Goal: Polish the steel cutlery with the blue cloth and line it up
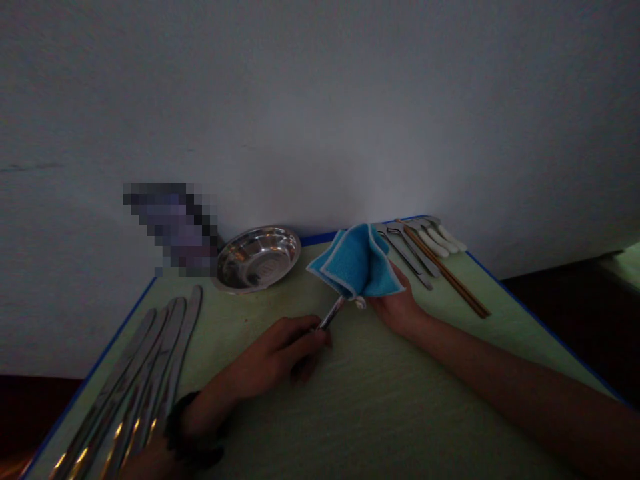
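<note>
My left hand (297, 347) is closed around a slim metal utensil handle (331, 313), pointing up and away toward the middle. A folded blue cloth (350, 260) with pale edging covers the utensil's far end, so I cannot tell which kind it is. My right hand (400, 308) holds the cloth from behind and to the right, around that covered end. Most of its fingers are hidden by the cloth. A small whitish tag or loop hangs at the cloth's lower edge. Both hands are above the table (380, 407).
Several table knives (167, 340) lie side by side at left. A shiny metal bowl (260, 260) sits near the wall, beside a pixelated object (175, 227). At right are metal utensils (413, 257), brown chopsticks (453, 277) and several white-handled pieces of cutlery (434, 241).
</note>
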Available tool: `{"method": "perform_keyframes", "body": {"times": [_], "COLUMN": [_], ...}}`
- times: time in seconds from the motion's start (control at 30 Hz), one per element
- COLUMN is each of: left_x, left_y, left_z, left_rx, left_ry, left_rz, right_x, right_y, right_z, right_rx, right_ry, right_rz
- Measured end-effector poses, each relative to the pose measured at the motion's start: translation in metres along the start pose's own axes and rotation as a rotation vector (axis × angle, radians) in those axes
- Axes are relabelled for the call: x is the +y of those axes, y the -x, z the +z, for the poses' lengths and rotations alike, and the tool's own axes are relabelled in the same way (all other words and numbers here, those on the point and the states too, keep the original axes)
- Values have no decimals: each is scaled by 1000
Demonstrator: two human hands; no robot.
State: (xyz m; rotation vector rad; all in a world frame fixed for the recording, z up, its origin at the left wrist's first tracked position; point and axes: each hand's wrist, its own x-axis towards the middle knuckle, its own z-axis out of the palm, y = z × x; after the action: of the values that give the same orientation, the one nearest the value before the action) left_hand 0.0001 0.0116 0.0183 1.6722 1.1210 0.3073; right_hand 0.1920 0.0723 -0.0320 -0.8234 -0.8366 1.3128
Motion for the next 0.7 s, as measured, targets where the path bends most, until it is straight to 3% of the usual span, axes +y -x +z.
{"method": "perform_keyframes", "body": {"times": [0.13, 0.33, 0.47, 0.6, 0.7], "left_x": [-6, -19, -20, -17, -17], "left_y": [4, 9, 6, 1, -1], "left_z": [-6, -16, -15, -9, -4], "left_rx": [-182, -236, -335, -270, -164], "left_ry": [59, 261, 300, 309, 283], "left_rz": [-15, 100, 141, 63, 14], "right_x": [7, 5, 3, 1, -1], "right_y": [-3, -8, -7, -3, -2], "right_z": [1, 2, 3, 1, 0], "right_rx": [145, 82, 41, -91, -119], "right_ry": [-234, -268, -245, -129, -14], "right_rz": [104, 87, 75, 73, 86]}}
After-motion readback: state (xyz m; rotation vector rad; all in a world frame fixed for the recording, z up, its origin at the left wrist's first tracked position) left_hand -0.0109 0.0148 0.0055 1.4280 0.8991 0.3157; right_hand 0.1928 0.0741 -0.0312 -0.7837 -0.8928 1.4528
